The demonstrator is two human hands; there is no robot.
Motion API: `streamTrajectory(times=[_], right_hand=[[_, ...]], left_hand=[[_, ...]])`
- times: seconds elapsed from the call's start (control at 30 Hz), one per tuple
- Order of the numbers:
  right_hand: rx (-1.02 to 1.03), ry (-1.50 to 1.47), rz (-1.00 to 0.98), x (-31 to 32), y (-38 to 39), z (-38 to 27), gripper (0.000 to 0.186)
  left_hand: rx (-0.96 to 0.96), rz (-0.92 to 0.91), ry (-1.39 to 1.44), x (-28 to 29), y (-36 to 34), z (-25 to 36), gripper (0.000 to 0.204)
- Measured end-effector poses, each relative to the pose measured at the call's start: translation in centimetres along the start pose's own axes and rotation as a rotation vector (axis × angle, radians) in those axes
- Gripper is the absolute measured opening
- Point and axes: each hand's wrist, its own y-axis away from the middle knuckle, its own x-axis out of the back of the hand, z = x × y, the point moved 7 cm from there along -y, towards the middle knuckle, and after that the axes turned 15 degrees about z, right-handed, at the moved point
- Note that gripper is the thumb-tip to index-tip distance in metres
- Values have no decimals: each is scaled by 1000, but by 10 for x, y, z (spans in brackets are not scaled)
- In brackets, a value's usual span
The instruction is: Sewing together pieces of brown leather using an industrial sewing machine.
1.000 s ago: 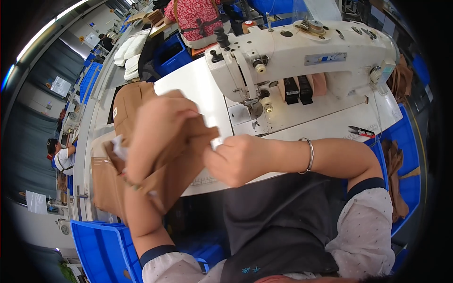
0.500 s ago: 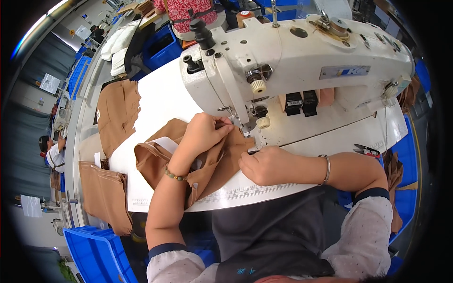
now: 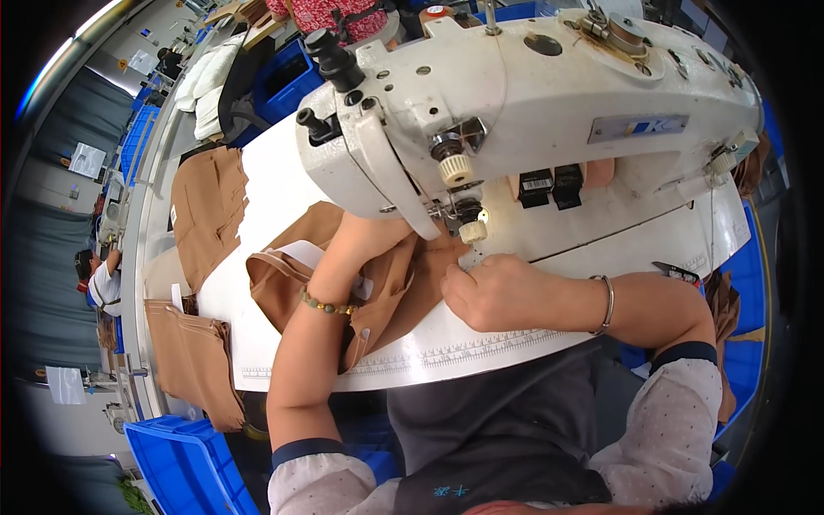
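Brown fabric (image 3: 438,287), sewn up in part with folded openings and pale patches inside, lies bunched on the white table under the head of a sewing machine (image 3: 515,94). My left hand (image 3: 371,236) rests on it, curled and closed on the cloth next to the needle area; the machine head hides its fingertips. At the cloth's right edge is my right hand (image 3: 487,293), its fingers drawn together. A small pale bit shows above those fingers, and what they hold is hidden. The needle itself cannot be made out.
Brown cut pieces (image 3: 206,206) and a folded brown stack (image 3: 190,356) lie on the left. Black-handled snips (image 3: 676,273) lie at the table's right. Blue crates (image 3: 190,459) stand below left and at the right. Black label rolls (image 3: 566,185) sit under the machine arm. Other people work beyond.
The view has shifted, so the machine head looks larger and further left. It now covers my left fingertips, which showed pinching the cloth before. A dark sliver at my right fingers no longer shows.
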Motion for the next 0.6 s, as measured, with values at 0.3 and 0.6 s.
streamTrajectory(times=[0.3,0.6], right_hand=[[-35,-59,36,-1,-1,2,16],[-36,-49,30,2,0,2,13]], left_hand=[[-14,27,56,-1,-2,-11,22],[-183,44,-566,30,44,67,40]])
